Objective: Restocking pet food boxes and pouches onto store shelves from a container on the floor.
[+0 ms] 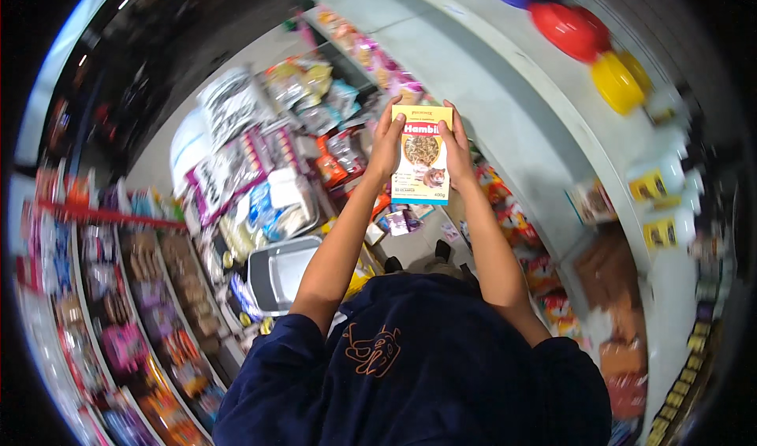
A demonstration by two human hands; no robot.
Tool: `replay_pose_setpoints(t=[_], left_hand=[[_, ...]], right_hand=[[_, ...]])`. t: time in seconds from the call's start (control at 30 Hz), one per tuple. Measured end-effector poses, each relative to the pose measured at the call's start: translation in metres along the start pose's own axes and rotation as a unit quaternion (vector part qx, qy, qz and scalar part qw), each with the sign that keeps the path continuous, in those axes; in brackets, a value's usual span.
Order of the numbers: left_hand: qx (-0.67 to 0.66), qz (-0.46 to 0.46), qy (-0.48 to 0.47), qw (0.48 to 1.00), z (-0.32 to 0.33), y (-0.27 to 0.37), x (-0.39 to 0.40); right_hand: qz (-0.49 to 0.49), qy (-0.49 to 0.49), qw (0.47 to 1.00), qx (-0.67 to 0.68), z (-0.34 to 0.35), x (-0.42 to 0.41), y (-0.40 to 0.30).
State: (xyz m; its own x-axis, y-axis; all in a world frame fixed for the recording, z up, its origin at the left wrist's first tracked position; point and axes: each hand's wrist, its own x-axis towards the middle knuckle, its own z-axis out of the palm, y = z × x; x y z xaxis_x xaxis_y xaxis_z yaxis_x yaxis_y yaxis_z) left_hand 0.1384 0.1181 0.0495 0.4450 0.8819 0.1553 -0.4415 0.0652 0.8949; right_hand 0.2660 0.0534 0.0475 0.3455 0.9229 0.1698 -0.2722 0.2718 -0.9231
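Between my two hands is an upright yellow and white cardboard box of hamster food (421, 156), its printed front facing me. The front bears writing, a bowl of feed and a picture of a hamster. My left hand (388, 141) grips the box's left edge, thumb on the front. On the opposite edge, my right hand (458, 147) holds it the same way. Fingers behind the box are hidden. A similar box (591, 202) lies on the pale shelf (502, 91) to the right.
Packaged goods and large bags (227, 168) cover the floor at the left, beside a grey plastic tray (284, 271). Stocked shelves (130, 304) line the far left. Red (571, 29) and yellow bowls (618, 82) stand on the upper right shelf. Colourful packets (508, 203) fill the lower right shelf.
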Motion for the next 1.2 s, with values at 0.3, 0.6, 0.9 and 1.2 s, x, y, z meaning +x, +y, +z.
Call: replay_pose_setpoints(t=[0.3, 0.6, 0.9, 1.2], left_hand=[[0.018, -0.059, -0.246, 0.967, 0.164, -0.045, -0.02], [0.001, -0.07, -0.375, 0.924, 0.247, -0.091, -0.058], [-0.014, -0.068, -0.364, 0.929, 0.267, -0.09, -0.074], [0.015, -0.028, -0.398, 0.917, 0.261, -0.081, -0.061]], right_hand=[[-0.096, 0.235, 0.966, -0.041, -0.106, -0.108, -0.097], [-0.135, 0.342, 0.92, -0.135, -0.163, -0.195, -0.128], [0.016, 0.383, 0.917, -0.107, -0.176, -0.245, -0.114], [0.121, 0.327, 0.93, -0.118, -0.162, -0.242, -0.128]])
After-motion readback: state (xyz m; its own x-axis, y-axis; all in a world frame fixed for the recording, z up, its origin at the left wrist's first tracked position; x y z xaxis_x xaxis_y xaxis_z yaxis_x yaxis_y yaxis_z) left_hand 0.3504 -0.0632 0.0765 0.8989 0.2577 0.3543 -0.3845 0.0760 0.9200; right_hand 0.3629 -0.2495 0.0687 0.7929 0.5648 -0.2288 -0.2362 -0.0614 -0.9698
